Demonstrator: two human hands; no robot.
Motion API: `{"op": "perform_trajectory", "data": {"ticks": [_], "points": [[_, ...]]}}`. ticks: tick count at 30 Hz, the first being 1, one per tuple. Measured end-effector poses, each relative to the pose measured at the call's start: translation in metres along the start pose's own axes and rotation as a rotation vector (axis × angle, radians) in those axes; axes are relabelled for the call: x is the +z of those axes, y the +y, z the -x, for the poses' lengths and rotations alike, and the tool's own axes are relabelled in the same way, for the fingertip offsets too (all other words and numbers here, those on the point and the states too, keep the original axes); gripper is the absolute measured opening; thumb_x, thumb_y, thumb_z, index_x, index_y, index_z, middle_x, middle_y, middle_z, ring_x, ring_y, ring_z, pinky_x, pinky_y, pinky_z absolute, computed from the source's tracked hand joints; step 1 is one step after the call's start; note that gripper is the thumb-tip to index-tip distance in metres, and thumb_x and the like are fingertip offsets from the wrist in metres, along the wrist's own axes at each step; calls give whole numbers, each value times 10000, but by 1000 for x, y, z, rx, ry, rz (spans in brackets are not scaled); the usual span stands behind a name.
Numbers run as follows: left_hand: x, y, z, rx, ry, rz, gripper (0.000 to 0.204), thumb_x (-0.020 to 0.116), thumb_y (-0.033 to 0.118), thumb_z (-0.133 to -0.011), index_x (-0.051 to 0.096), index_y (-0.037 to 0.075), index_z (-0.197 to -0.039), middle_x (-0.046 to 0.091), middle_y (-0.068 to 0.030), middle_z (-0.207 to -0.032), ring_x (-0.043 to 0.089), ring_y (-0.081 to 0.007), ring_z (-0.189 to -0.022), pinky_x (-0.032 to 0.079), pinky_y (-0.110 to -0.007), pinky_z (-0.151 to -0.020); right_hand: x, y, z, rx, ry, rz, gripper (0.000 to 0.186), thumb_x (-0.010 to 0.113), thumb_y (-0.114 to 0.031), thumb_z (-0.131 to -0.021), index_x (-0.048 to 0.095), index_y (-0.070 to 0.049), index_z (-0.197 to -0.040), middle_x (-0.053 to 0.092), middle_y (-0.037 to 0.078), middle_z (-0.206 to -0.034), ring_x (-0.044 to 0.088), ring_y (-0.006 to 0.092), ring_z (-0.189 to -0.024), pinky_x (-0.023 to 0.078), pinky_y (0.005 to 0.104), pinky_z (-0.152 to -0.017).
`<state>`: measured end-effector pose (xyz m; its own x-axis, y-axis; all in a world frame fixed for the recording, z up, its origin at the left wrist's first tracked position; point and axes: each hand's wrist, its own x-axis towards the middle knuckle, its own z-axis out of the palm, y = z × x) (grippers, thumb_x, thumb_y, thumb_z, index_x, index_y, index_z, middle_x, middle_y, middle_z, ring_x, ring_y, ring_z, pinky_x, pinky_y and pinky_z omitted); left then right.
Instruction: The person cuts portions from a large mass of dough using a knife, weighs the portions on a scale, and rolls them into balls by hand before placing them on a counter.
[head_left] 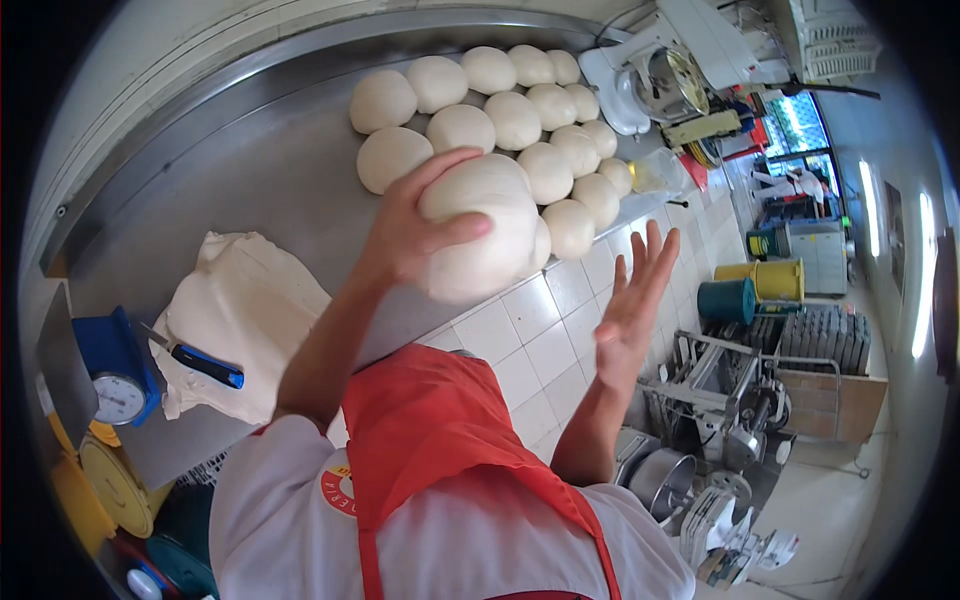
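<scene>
A large smooth ball of dough (pixel 490 235) is gripped by my left hand (pixel 415 225), its fingers spread round the left side. It is held in front of the rows of dough balls (pixel 515 120) on the steel table. My right hand (pixel 633 310) is raised to the right, palm toward the ball, fingers apart, holding nothing. To the left lies a big flat slab of dough (pixel 240 310). A knife with a blue and black handle (pixel 207 366) rests on the slab.
The steel table (pixel 250 160) has a raised back edge. A blue dial scale (pixel 115 370) stands at its near left. A white mixer (pixel 620 90) is at the far end. Machines (pixel 720 400) and yellow and green bins (pixel 727 300) stand on the tiled floor to the right.
</scene>
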<state>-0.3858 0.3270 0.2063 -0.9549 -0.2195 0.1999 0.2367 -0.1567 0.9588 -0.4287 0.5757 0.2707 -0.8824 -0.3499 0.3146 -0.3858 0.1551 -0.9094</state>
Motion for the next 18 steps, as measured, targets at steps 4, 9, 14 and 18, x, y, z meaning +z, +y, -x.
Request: {"op": "perform_trajectory", "data": {"ticks": [4, 9, 14, 18], "points": [[17, -70, -41, -229, -76, -1025, 945, 786, 545, -745, 448, 80, -1494, 393, -203, -1539, 411, -341, -1401, 344, -590, -1120, -38, 8, 54, 219, -50, 6, 1056, 847, -447, -778, 277, -64, -1580, 286, 148, -1610, 353, 332, -1433, 305, 501, -1159], [36, -223, -43, -119, 270, -1289, 1000, 772, 635, -740, 430, 80, -1498, 219, -229, -1612, 306, -433, -1437, 328, -619, -1105, -13, 17, 126, 189, -245, 168, 649, 816, -199, -836, 545, -126, -1421, 425, 124, -1508, 477, 305, -1323, 458, 444, -1042], [21, -194, 63, 41, 283, -681, 770, 792, 484, -829, 518, 20, -1379, 540, -220, -1393, 515, -328, -1302, 405, -457, -1084, 7, 43, 210, 415, -272, -86, 621, 817, -186, -835, 564, -108, -1397, 475, 113, -1473, 550, 265, -1237, 488, 408, -1005], [-11, -83, 255, -260, 163, -460, 354, 752, 264, -903, 682, 10, -1139, 716, -132, -1097, 673, -206, -1032, 525, -356, -919, 70, 64, 243, 501, -436, -30, 526, 751, -147, -887, 573, -51, -1373, 623, 136, -1299, 648, 251, -1039, 549, 367, -887]]}}
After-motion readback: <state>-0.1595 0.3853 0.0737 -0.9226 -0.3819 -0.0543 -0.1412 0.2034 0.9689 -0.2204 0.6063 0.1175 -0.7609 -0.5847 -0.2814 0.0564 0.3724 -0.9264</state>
